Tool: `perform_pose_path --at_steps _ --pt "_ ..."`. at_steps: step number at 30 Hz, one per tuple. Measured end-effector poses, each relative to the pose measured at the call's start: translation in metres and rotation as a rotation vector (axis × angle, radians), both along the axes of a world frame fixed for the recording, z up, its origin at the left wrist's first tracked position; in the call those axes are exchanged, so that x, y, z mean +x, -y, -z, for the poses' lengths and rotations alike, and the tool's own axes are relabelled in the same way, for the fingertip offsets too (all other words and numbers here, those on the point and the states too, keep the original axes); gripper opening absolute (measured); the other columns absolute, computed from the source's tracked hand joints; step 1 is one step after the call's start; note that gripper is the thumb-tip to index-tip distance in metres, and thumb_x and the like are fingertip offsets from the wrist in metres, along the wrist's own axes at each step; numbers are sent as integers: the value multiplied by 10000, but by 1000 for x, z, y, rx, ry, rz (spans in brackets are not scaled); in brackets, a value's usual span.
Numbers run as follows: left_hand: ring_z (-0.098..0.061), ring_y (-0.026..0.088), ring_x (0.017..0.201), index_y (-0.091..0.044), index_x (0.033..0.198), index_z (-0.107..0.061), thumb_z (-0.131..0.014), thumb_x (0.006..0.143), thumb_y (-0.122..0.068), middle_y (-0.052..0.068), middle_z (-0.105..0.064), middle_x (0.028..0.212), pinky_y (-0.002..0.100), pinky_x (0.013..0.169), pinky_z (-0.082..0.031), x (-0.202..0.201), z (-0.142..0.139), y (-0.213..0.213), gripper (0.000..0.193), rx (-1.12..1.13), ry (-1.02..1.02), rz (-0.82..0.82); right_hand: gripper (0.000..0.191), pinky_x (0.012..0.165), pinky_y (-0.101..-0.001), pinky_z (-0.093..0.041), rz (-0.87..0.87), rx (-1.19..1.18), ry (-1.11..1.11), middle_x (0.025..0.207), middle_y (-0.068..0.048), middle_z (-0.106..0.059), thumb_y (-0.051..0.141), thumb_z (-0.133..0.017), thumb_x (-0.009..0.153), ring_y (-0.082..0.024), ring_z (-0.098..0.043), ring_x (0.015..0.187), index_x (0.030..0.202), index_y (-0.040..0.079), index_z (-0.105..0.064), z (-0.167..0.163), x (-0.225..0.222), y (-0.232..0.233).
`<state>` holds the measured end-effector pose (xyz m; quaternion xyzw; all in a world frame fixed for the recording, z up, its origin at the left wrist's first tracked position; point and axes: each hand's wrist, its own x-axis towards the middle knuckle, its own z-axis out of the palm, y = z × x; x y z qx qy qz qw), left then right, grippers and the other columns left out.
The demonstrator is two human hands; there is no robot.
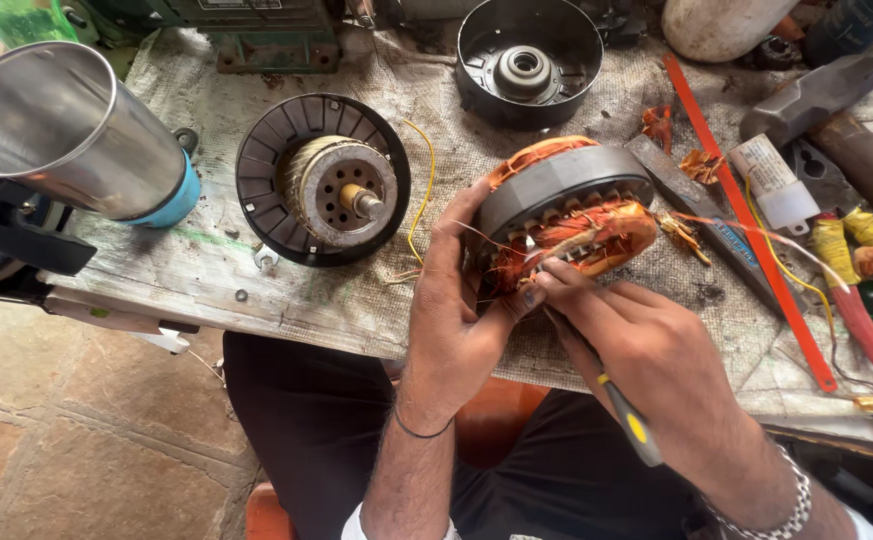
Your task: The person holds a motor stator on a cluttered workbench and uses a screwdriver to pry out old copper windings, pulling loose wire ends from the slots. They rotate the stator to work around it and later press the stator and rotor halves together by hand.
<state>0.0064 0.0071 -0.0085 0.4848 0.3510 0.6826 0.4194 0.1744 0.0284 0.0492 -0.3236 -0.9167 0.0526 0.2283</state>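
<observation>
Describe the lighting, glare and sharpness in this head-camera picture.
Head view: soft, even daylight with faint shadows; bright glare on the steel cup at the left edge; wide-angle bending stretches the corners; the stator with copper windings, the left hand and the right hand holding a screwdriver are sharp, no motion blur.
</observation>
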Motion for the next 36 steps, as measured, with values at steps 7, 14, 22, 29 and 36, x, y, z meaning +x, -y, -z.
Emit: perform_pose_path --at_steps 7,14,22,29,36 --pt "-572 249 1414 -59 1616 -308 -713 925 115 161 -520 1525 391 1216 -549 -1 0 -1 820 -22 54 30 459 785 -417 -591 -5 -19 1 1045 -161 -746 14 -740 821 -326 -742 907 1271 -21 -655 -4 -2 -2" --pt "-553 258 1420 -58 1613 -325 -741 914 115 168 -490 1551 390 1221 -526 -2 0 -2 832 -1 2 0 469 756 -418 -591 14 20 -25 1056 -152 -763 22 -740 821 -317 -744 880 1282 15 -654 0 -1 -3" --pt "-544 265 1440 -61 1610 -328 -737 900 109 172 -467 1574 388 1216 -535 -2 0 1 837 -40 -14 -11 416 776 -402 -597 30 -24 -42 1087 -145 -766 35 -743 829 -299 -756 910 1238 13 -670 3 2 -1" --pt "-565 262 1423 -64 1611 -309 -711 910 118 163 -478 1558 394 1196 -564 -2 1 0 828 -31 26 13 410 784 -408 -597 16 -46 -33 1061 -155 -756 11 -743 831 -318 -749 905 1235 3 -671 -5 -3 -1" --pt "-593 253 1392 -59 1610 -313 -718 907 106 169 -541 1497 385 1174 -579 -2 1 -2 829 -53 29 32 424 735 -418 -593 46 -37 -30 1014 -148 -760 29 -758 823 -328 -744 873 1239 17 -681 -2 -3 -3"
